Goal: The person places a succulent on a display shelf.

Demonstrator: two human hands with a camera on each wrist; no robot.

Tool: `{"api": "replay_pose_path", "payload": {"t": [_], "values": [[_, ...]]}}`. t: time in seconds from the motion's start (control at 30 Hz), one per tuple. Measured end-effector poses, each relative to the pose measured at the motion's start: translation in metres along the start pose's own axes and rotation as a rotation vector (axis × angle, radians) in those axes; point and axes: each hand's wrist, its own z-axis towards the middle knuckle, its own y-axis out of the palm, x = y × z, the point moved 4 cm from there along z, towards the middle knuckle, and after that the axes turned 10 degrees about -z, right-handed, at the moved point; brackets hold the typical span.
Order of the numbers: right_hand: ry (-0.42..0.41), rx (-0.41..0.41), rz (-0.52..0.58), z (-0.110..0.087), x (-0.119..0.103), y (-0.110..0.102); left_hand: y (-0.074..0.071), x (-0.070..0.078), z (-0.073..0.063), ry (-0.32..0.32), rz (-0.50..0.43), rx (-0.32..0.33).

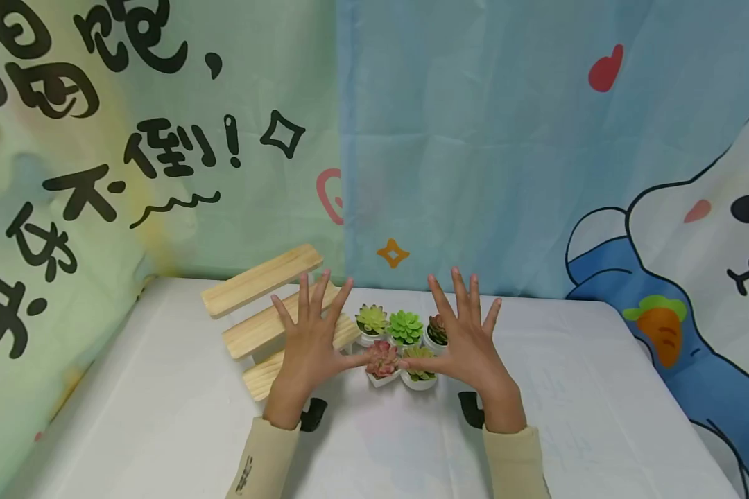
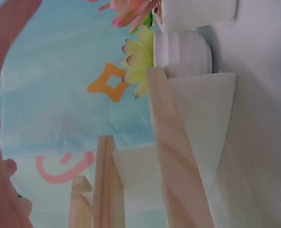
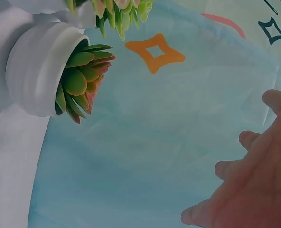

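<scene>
Both hands are held out with fingers spread, and neither grips anything. My left hand (image 1: 312,346) overlaps the right part of a wooden tiered shelf (image 1: 262,277) in the head view, its thumb pointing at a pink succulent (image 1: 382,359). On the other side, my right hand (image 1: 471,346) has its thumb across a green succulent in a round white pot (image 1: 419,380). Behind these stand a yellow-green succulent (image 1: 371,319), a bright green one (image 1: 406,326) and a dark reddish one (image 1: 437,329), partly hidden by the right hand. The left wrist view shows the shelf's pale wooden slats (image 2: 178,156) on white side supports.
A white cloth covers the table (image 1: 599,388). Printed fabric backdrops (image 1: 462,138) hang behind it and along the left side. Black wrist straps (image 1: 471,409) show near the sleeves.
</scene>
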Motion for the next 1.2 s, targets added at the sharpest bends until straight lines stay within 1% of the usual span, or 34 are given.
{"api": "replay_pose_path", "payload": {"t": [0.1,0.23,0.3,0.5,0.6,0.7,0.8,0.97,1.03,1.2], "values": [[0.001,0.005,0.009,0.000,0.000,0.000,-0.005,-0.002,0.001,-0.021,-0.055,0.036],[0.018,-0.019,0.031,0.002,0.000,-0.001,-0.016,-0.005,0.004,-0.041,-0.124,0.119],[0.032,-0.042,0.061,0.003,0.000,-0.001,-0.021,-0.008,0.005,-0.043,-0.139,0.177],[0.076,-0.111,0.206,0.006,0.003,0.000,-0.042,-0.020,0.006,-0.056,-0.243,0.383],[0.086,-0.128,0.223,0.007,0.003,0.001,-0.053,-0.032,0.003,-0.071,-0.266,0.468],[0.105,-0.139,0.225,0.006,0.003,0.001,-0.064,-0.044,-0.002,-0.112,-0.267,0.527],[0.145,-0.148,0.237,0.006,0.003,0.001,-0.073,-0.053,-0.006,-0.186,-0.283,0.557],[0.219,-0.155,0.274,0.004,0.005,0.001,-0.081,-0.067,-0.011,-0.319,-0.375,0.594],[0.226,-0.154,0.289,0.004,0.005,0.001,-0.081,-0.073,-0.013,-0.366,-0.434,0.606],[0.206,-0.147,0.333,0.007,0.001,0.003,-0.078,-0.084,-0.017,-0.443,-0.545,0.612]]}}
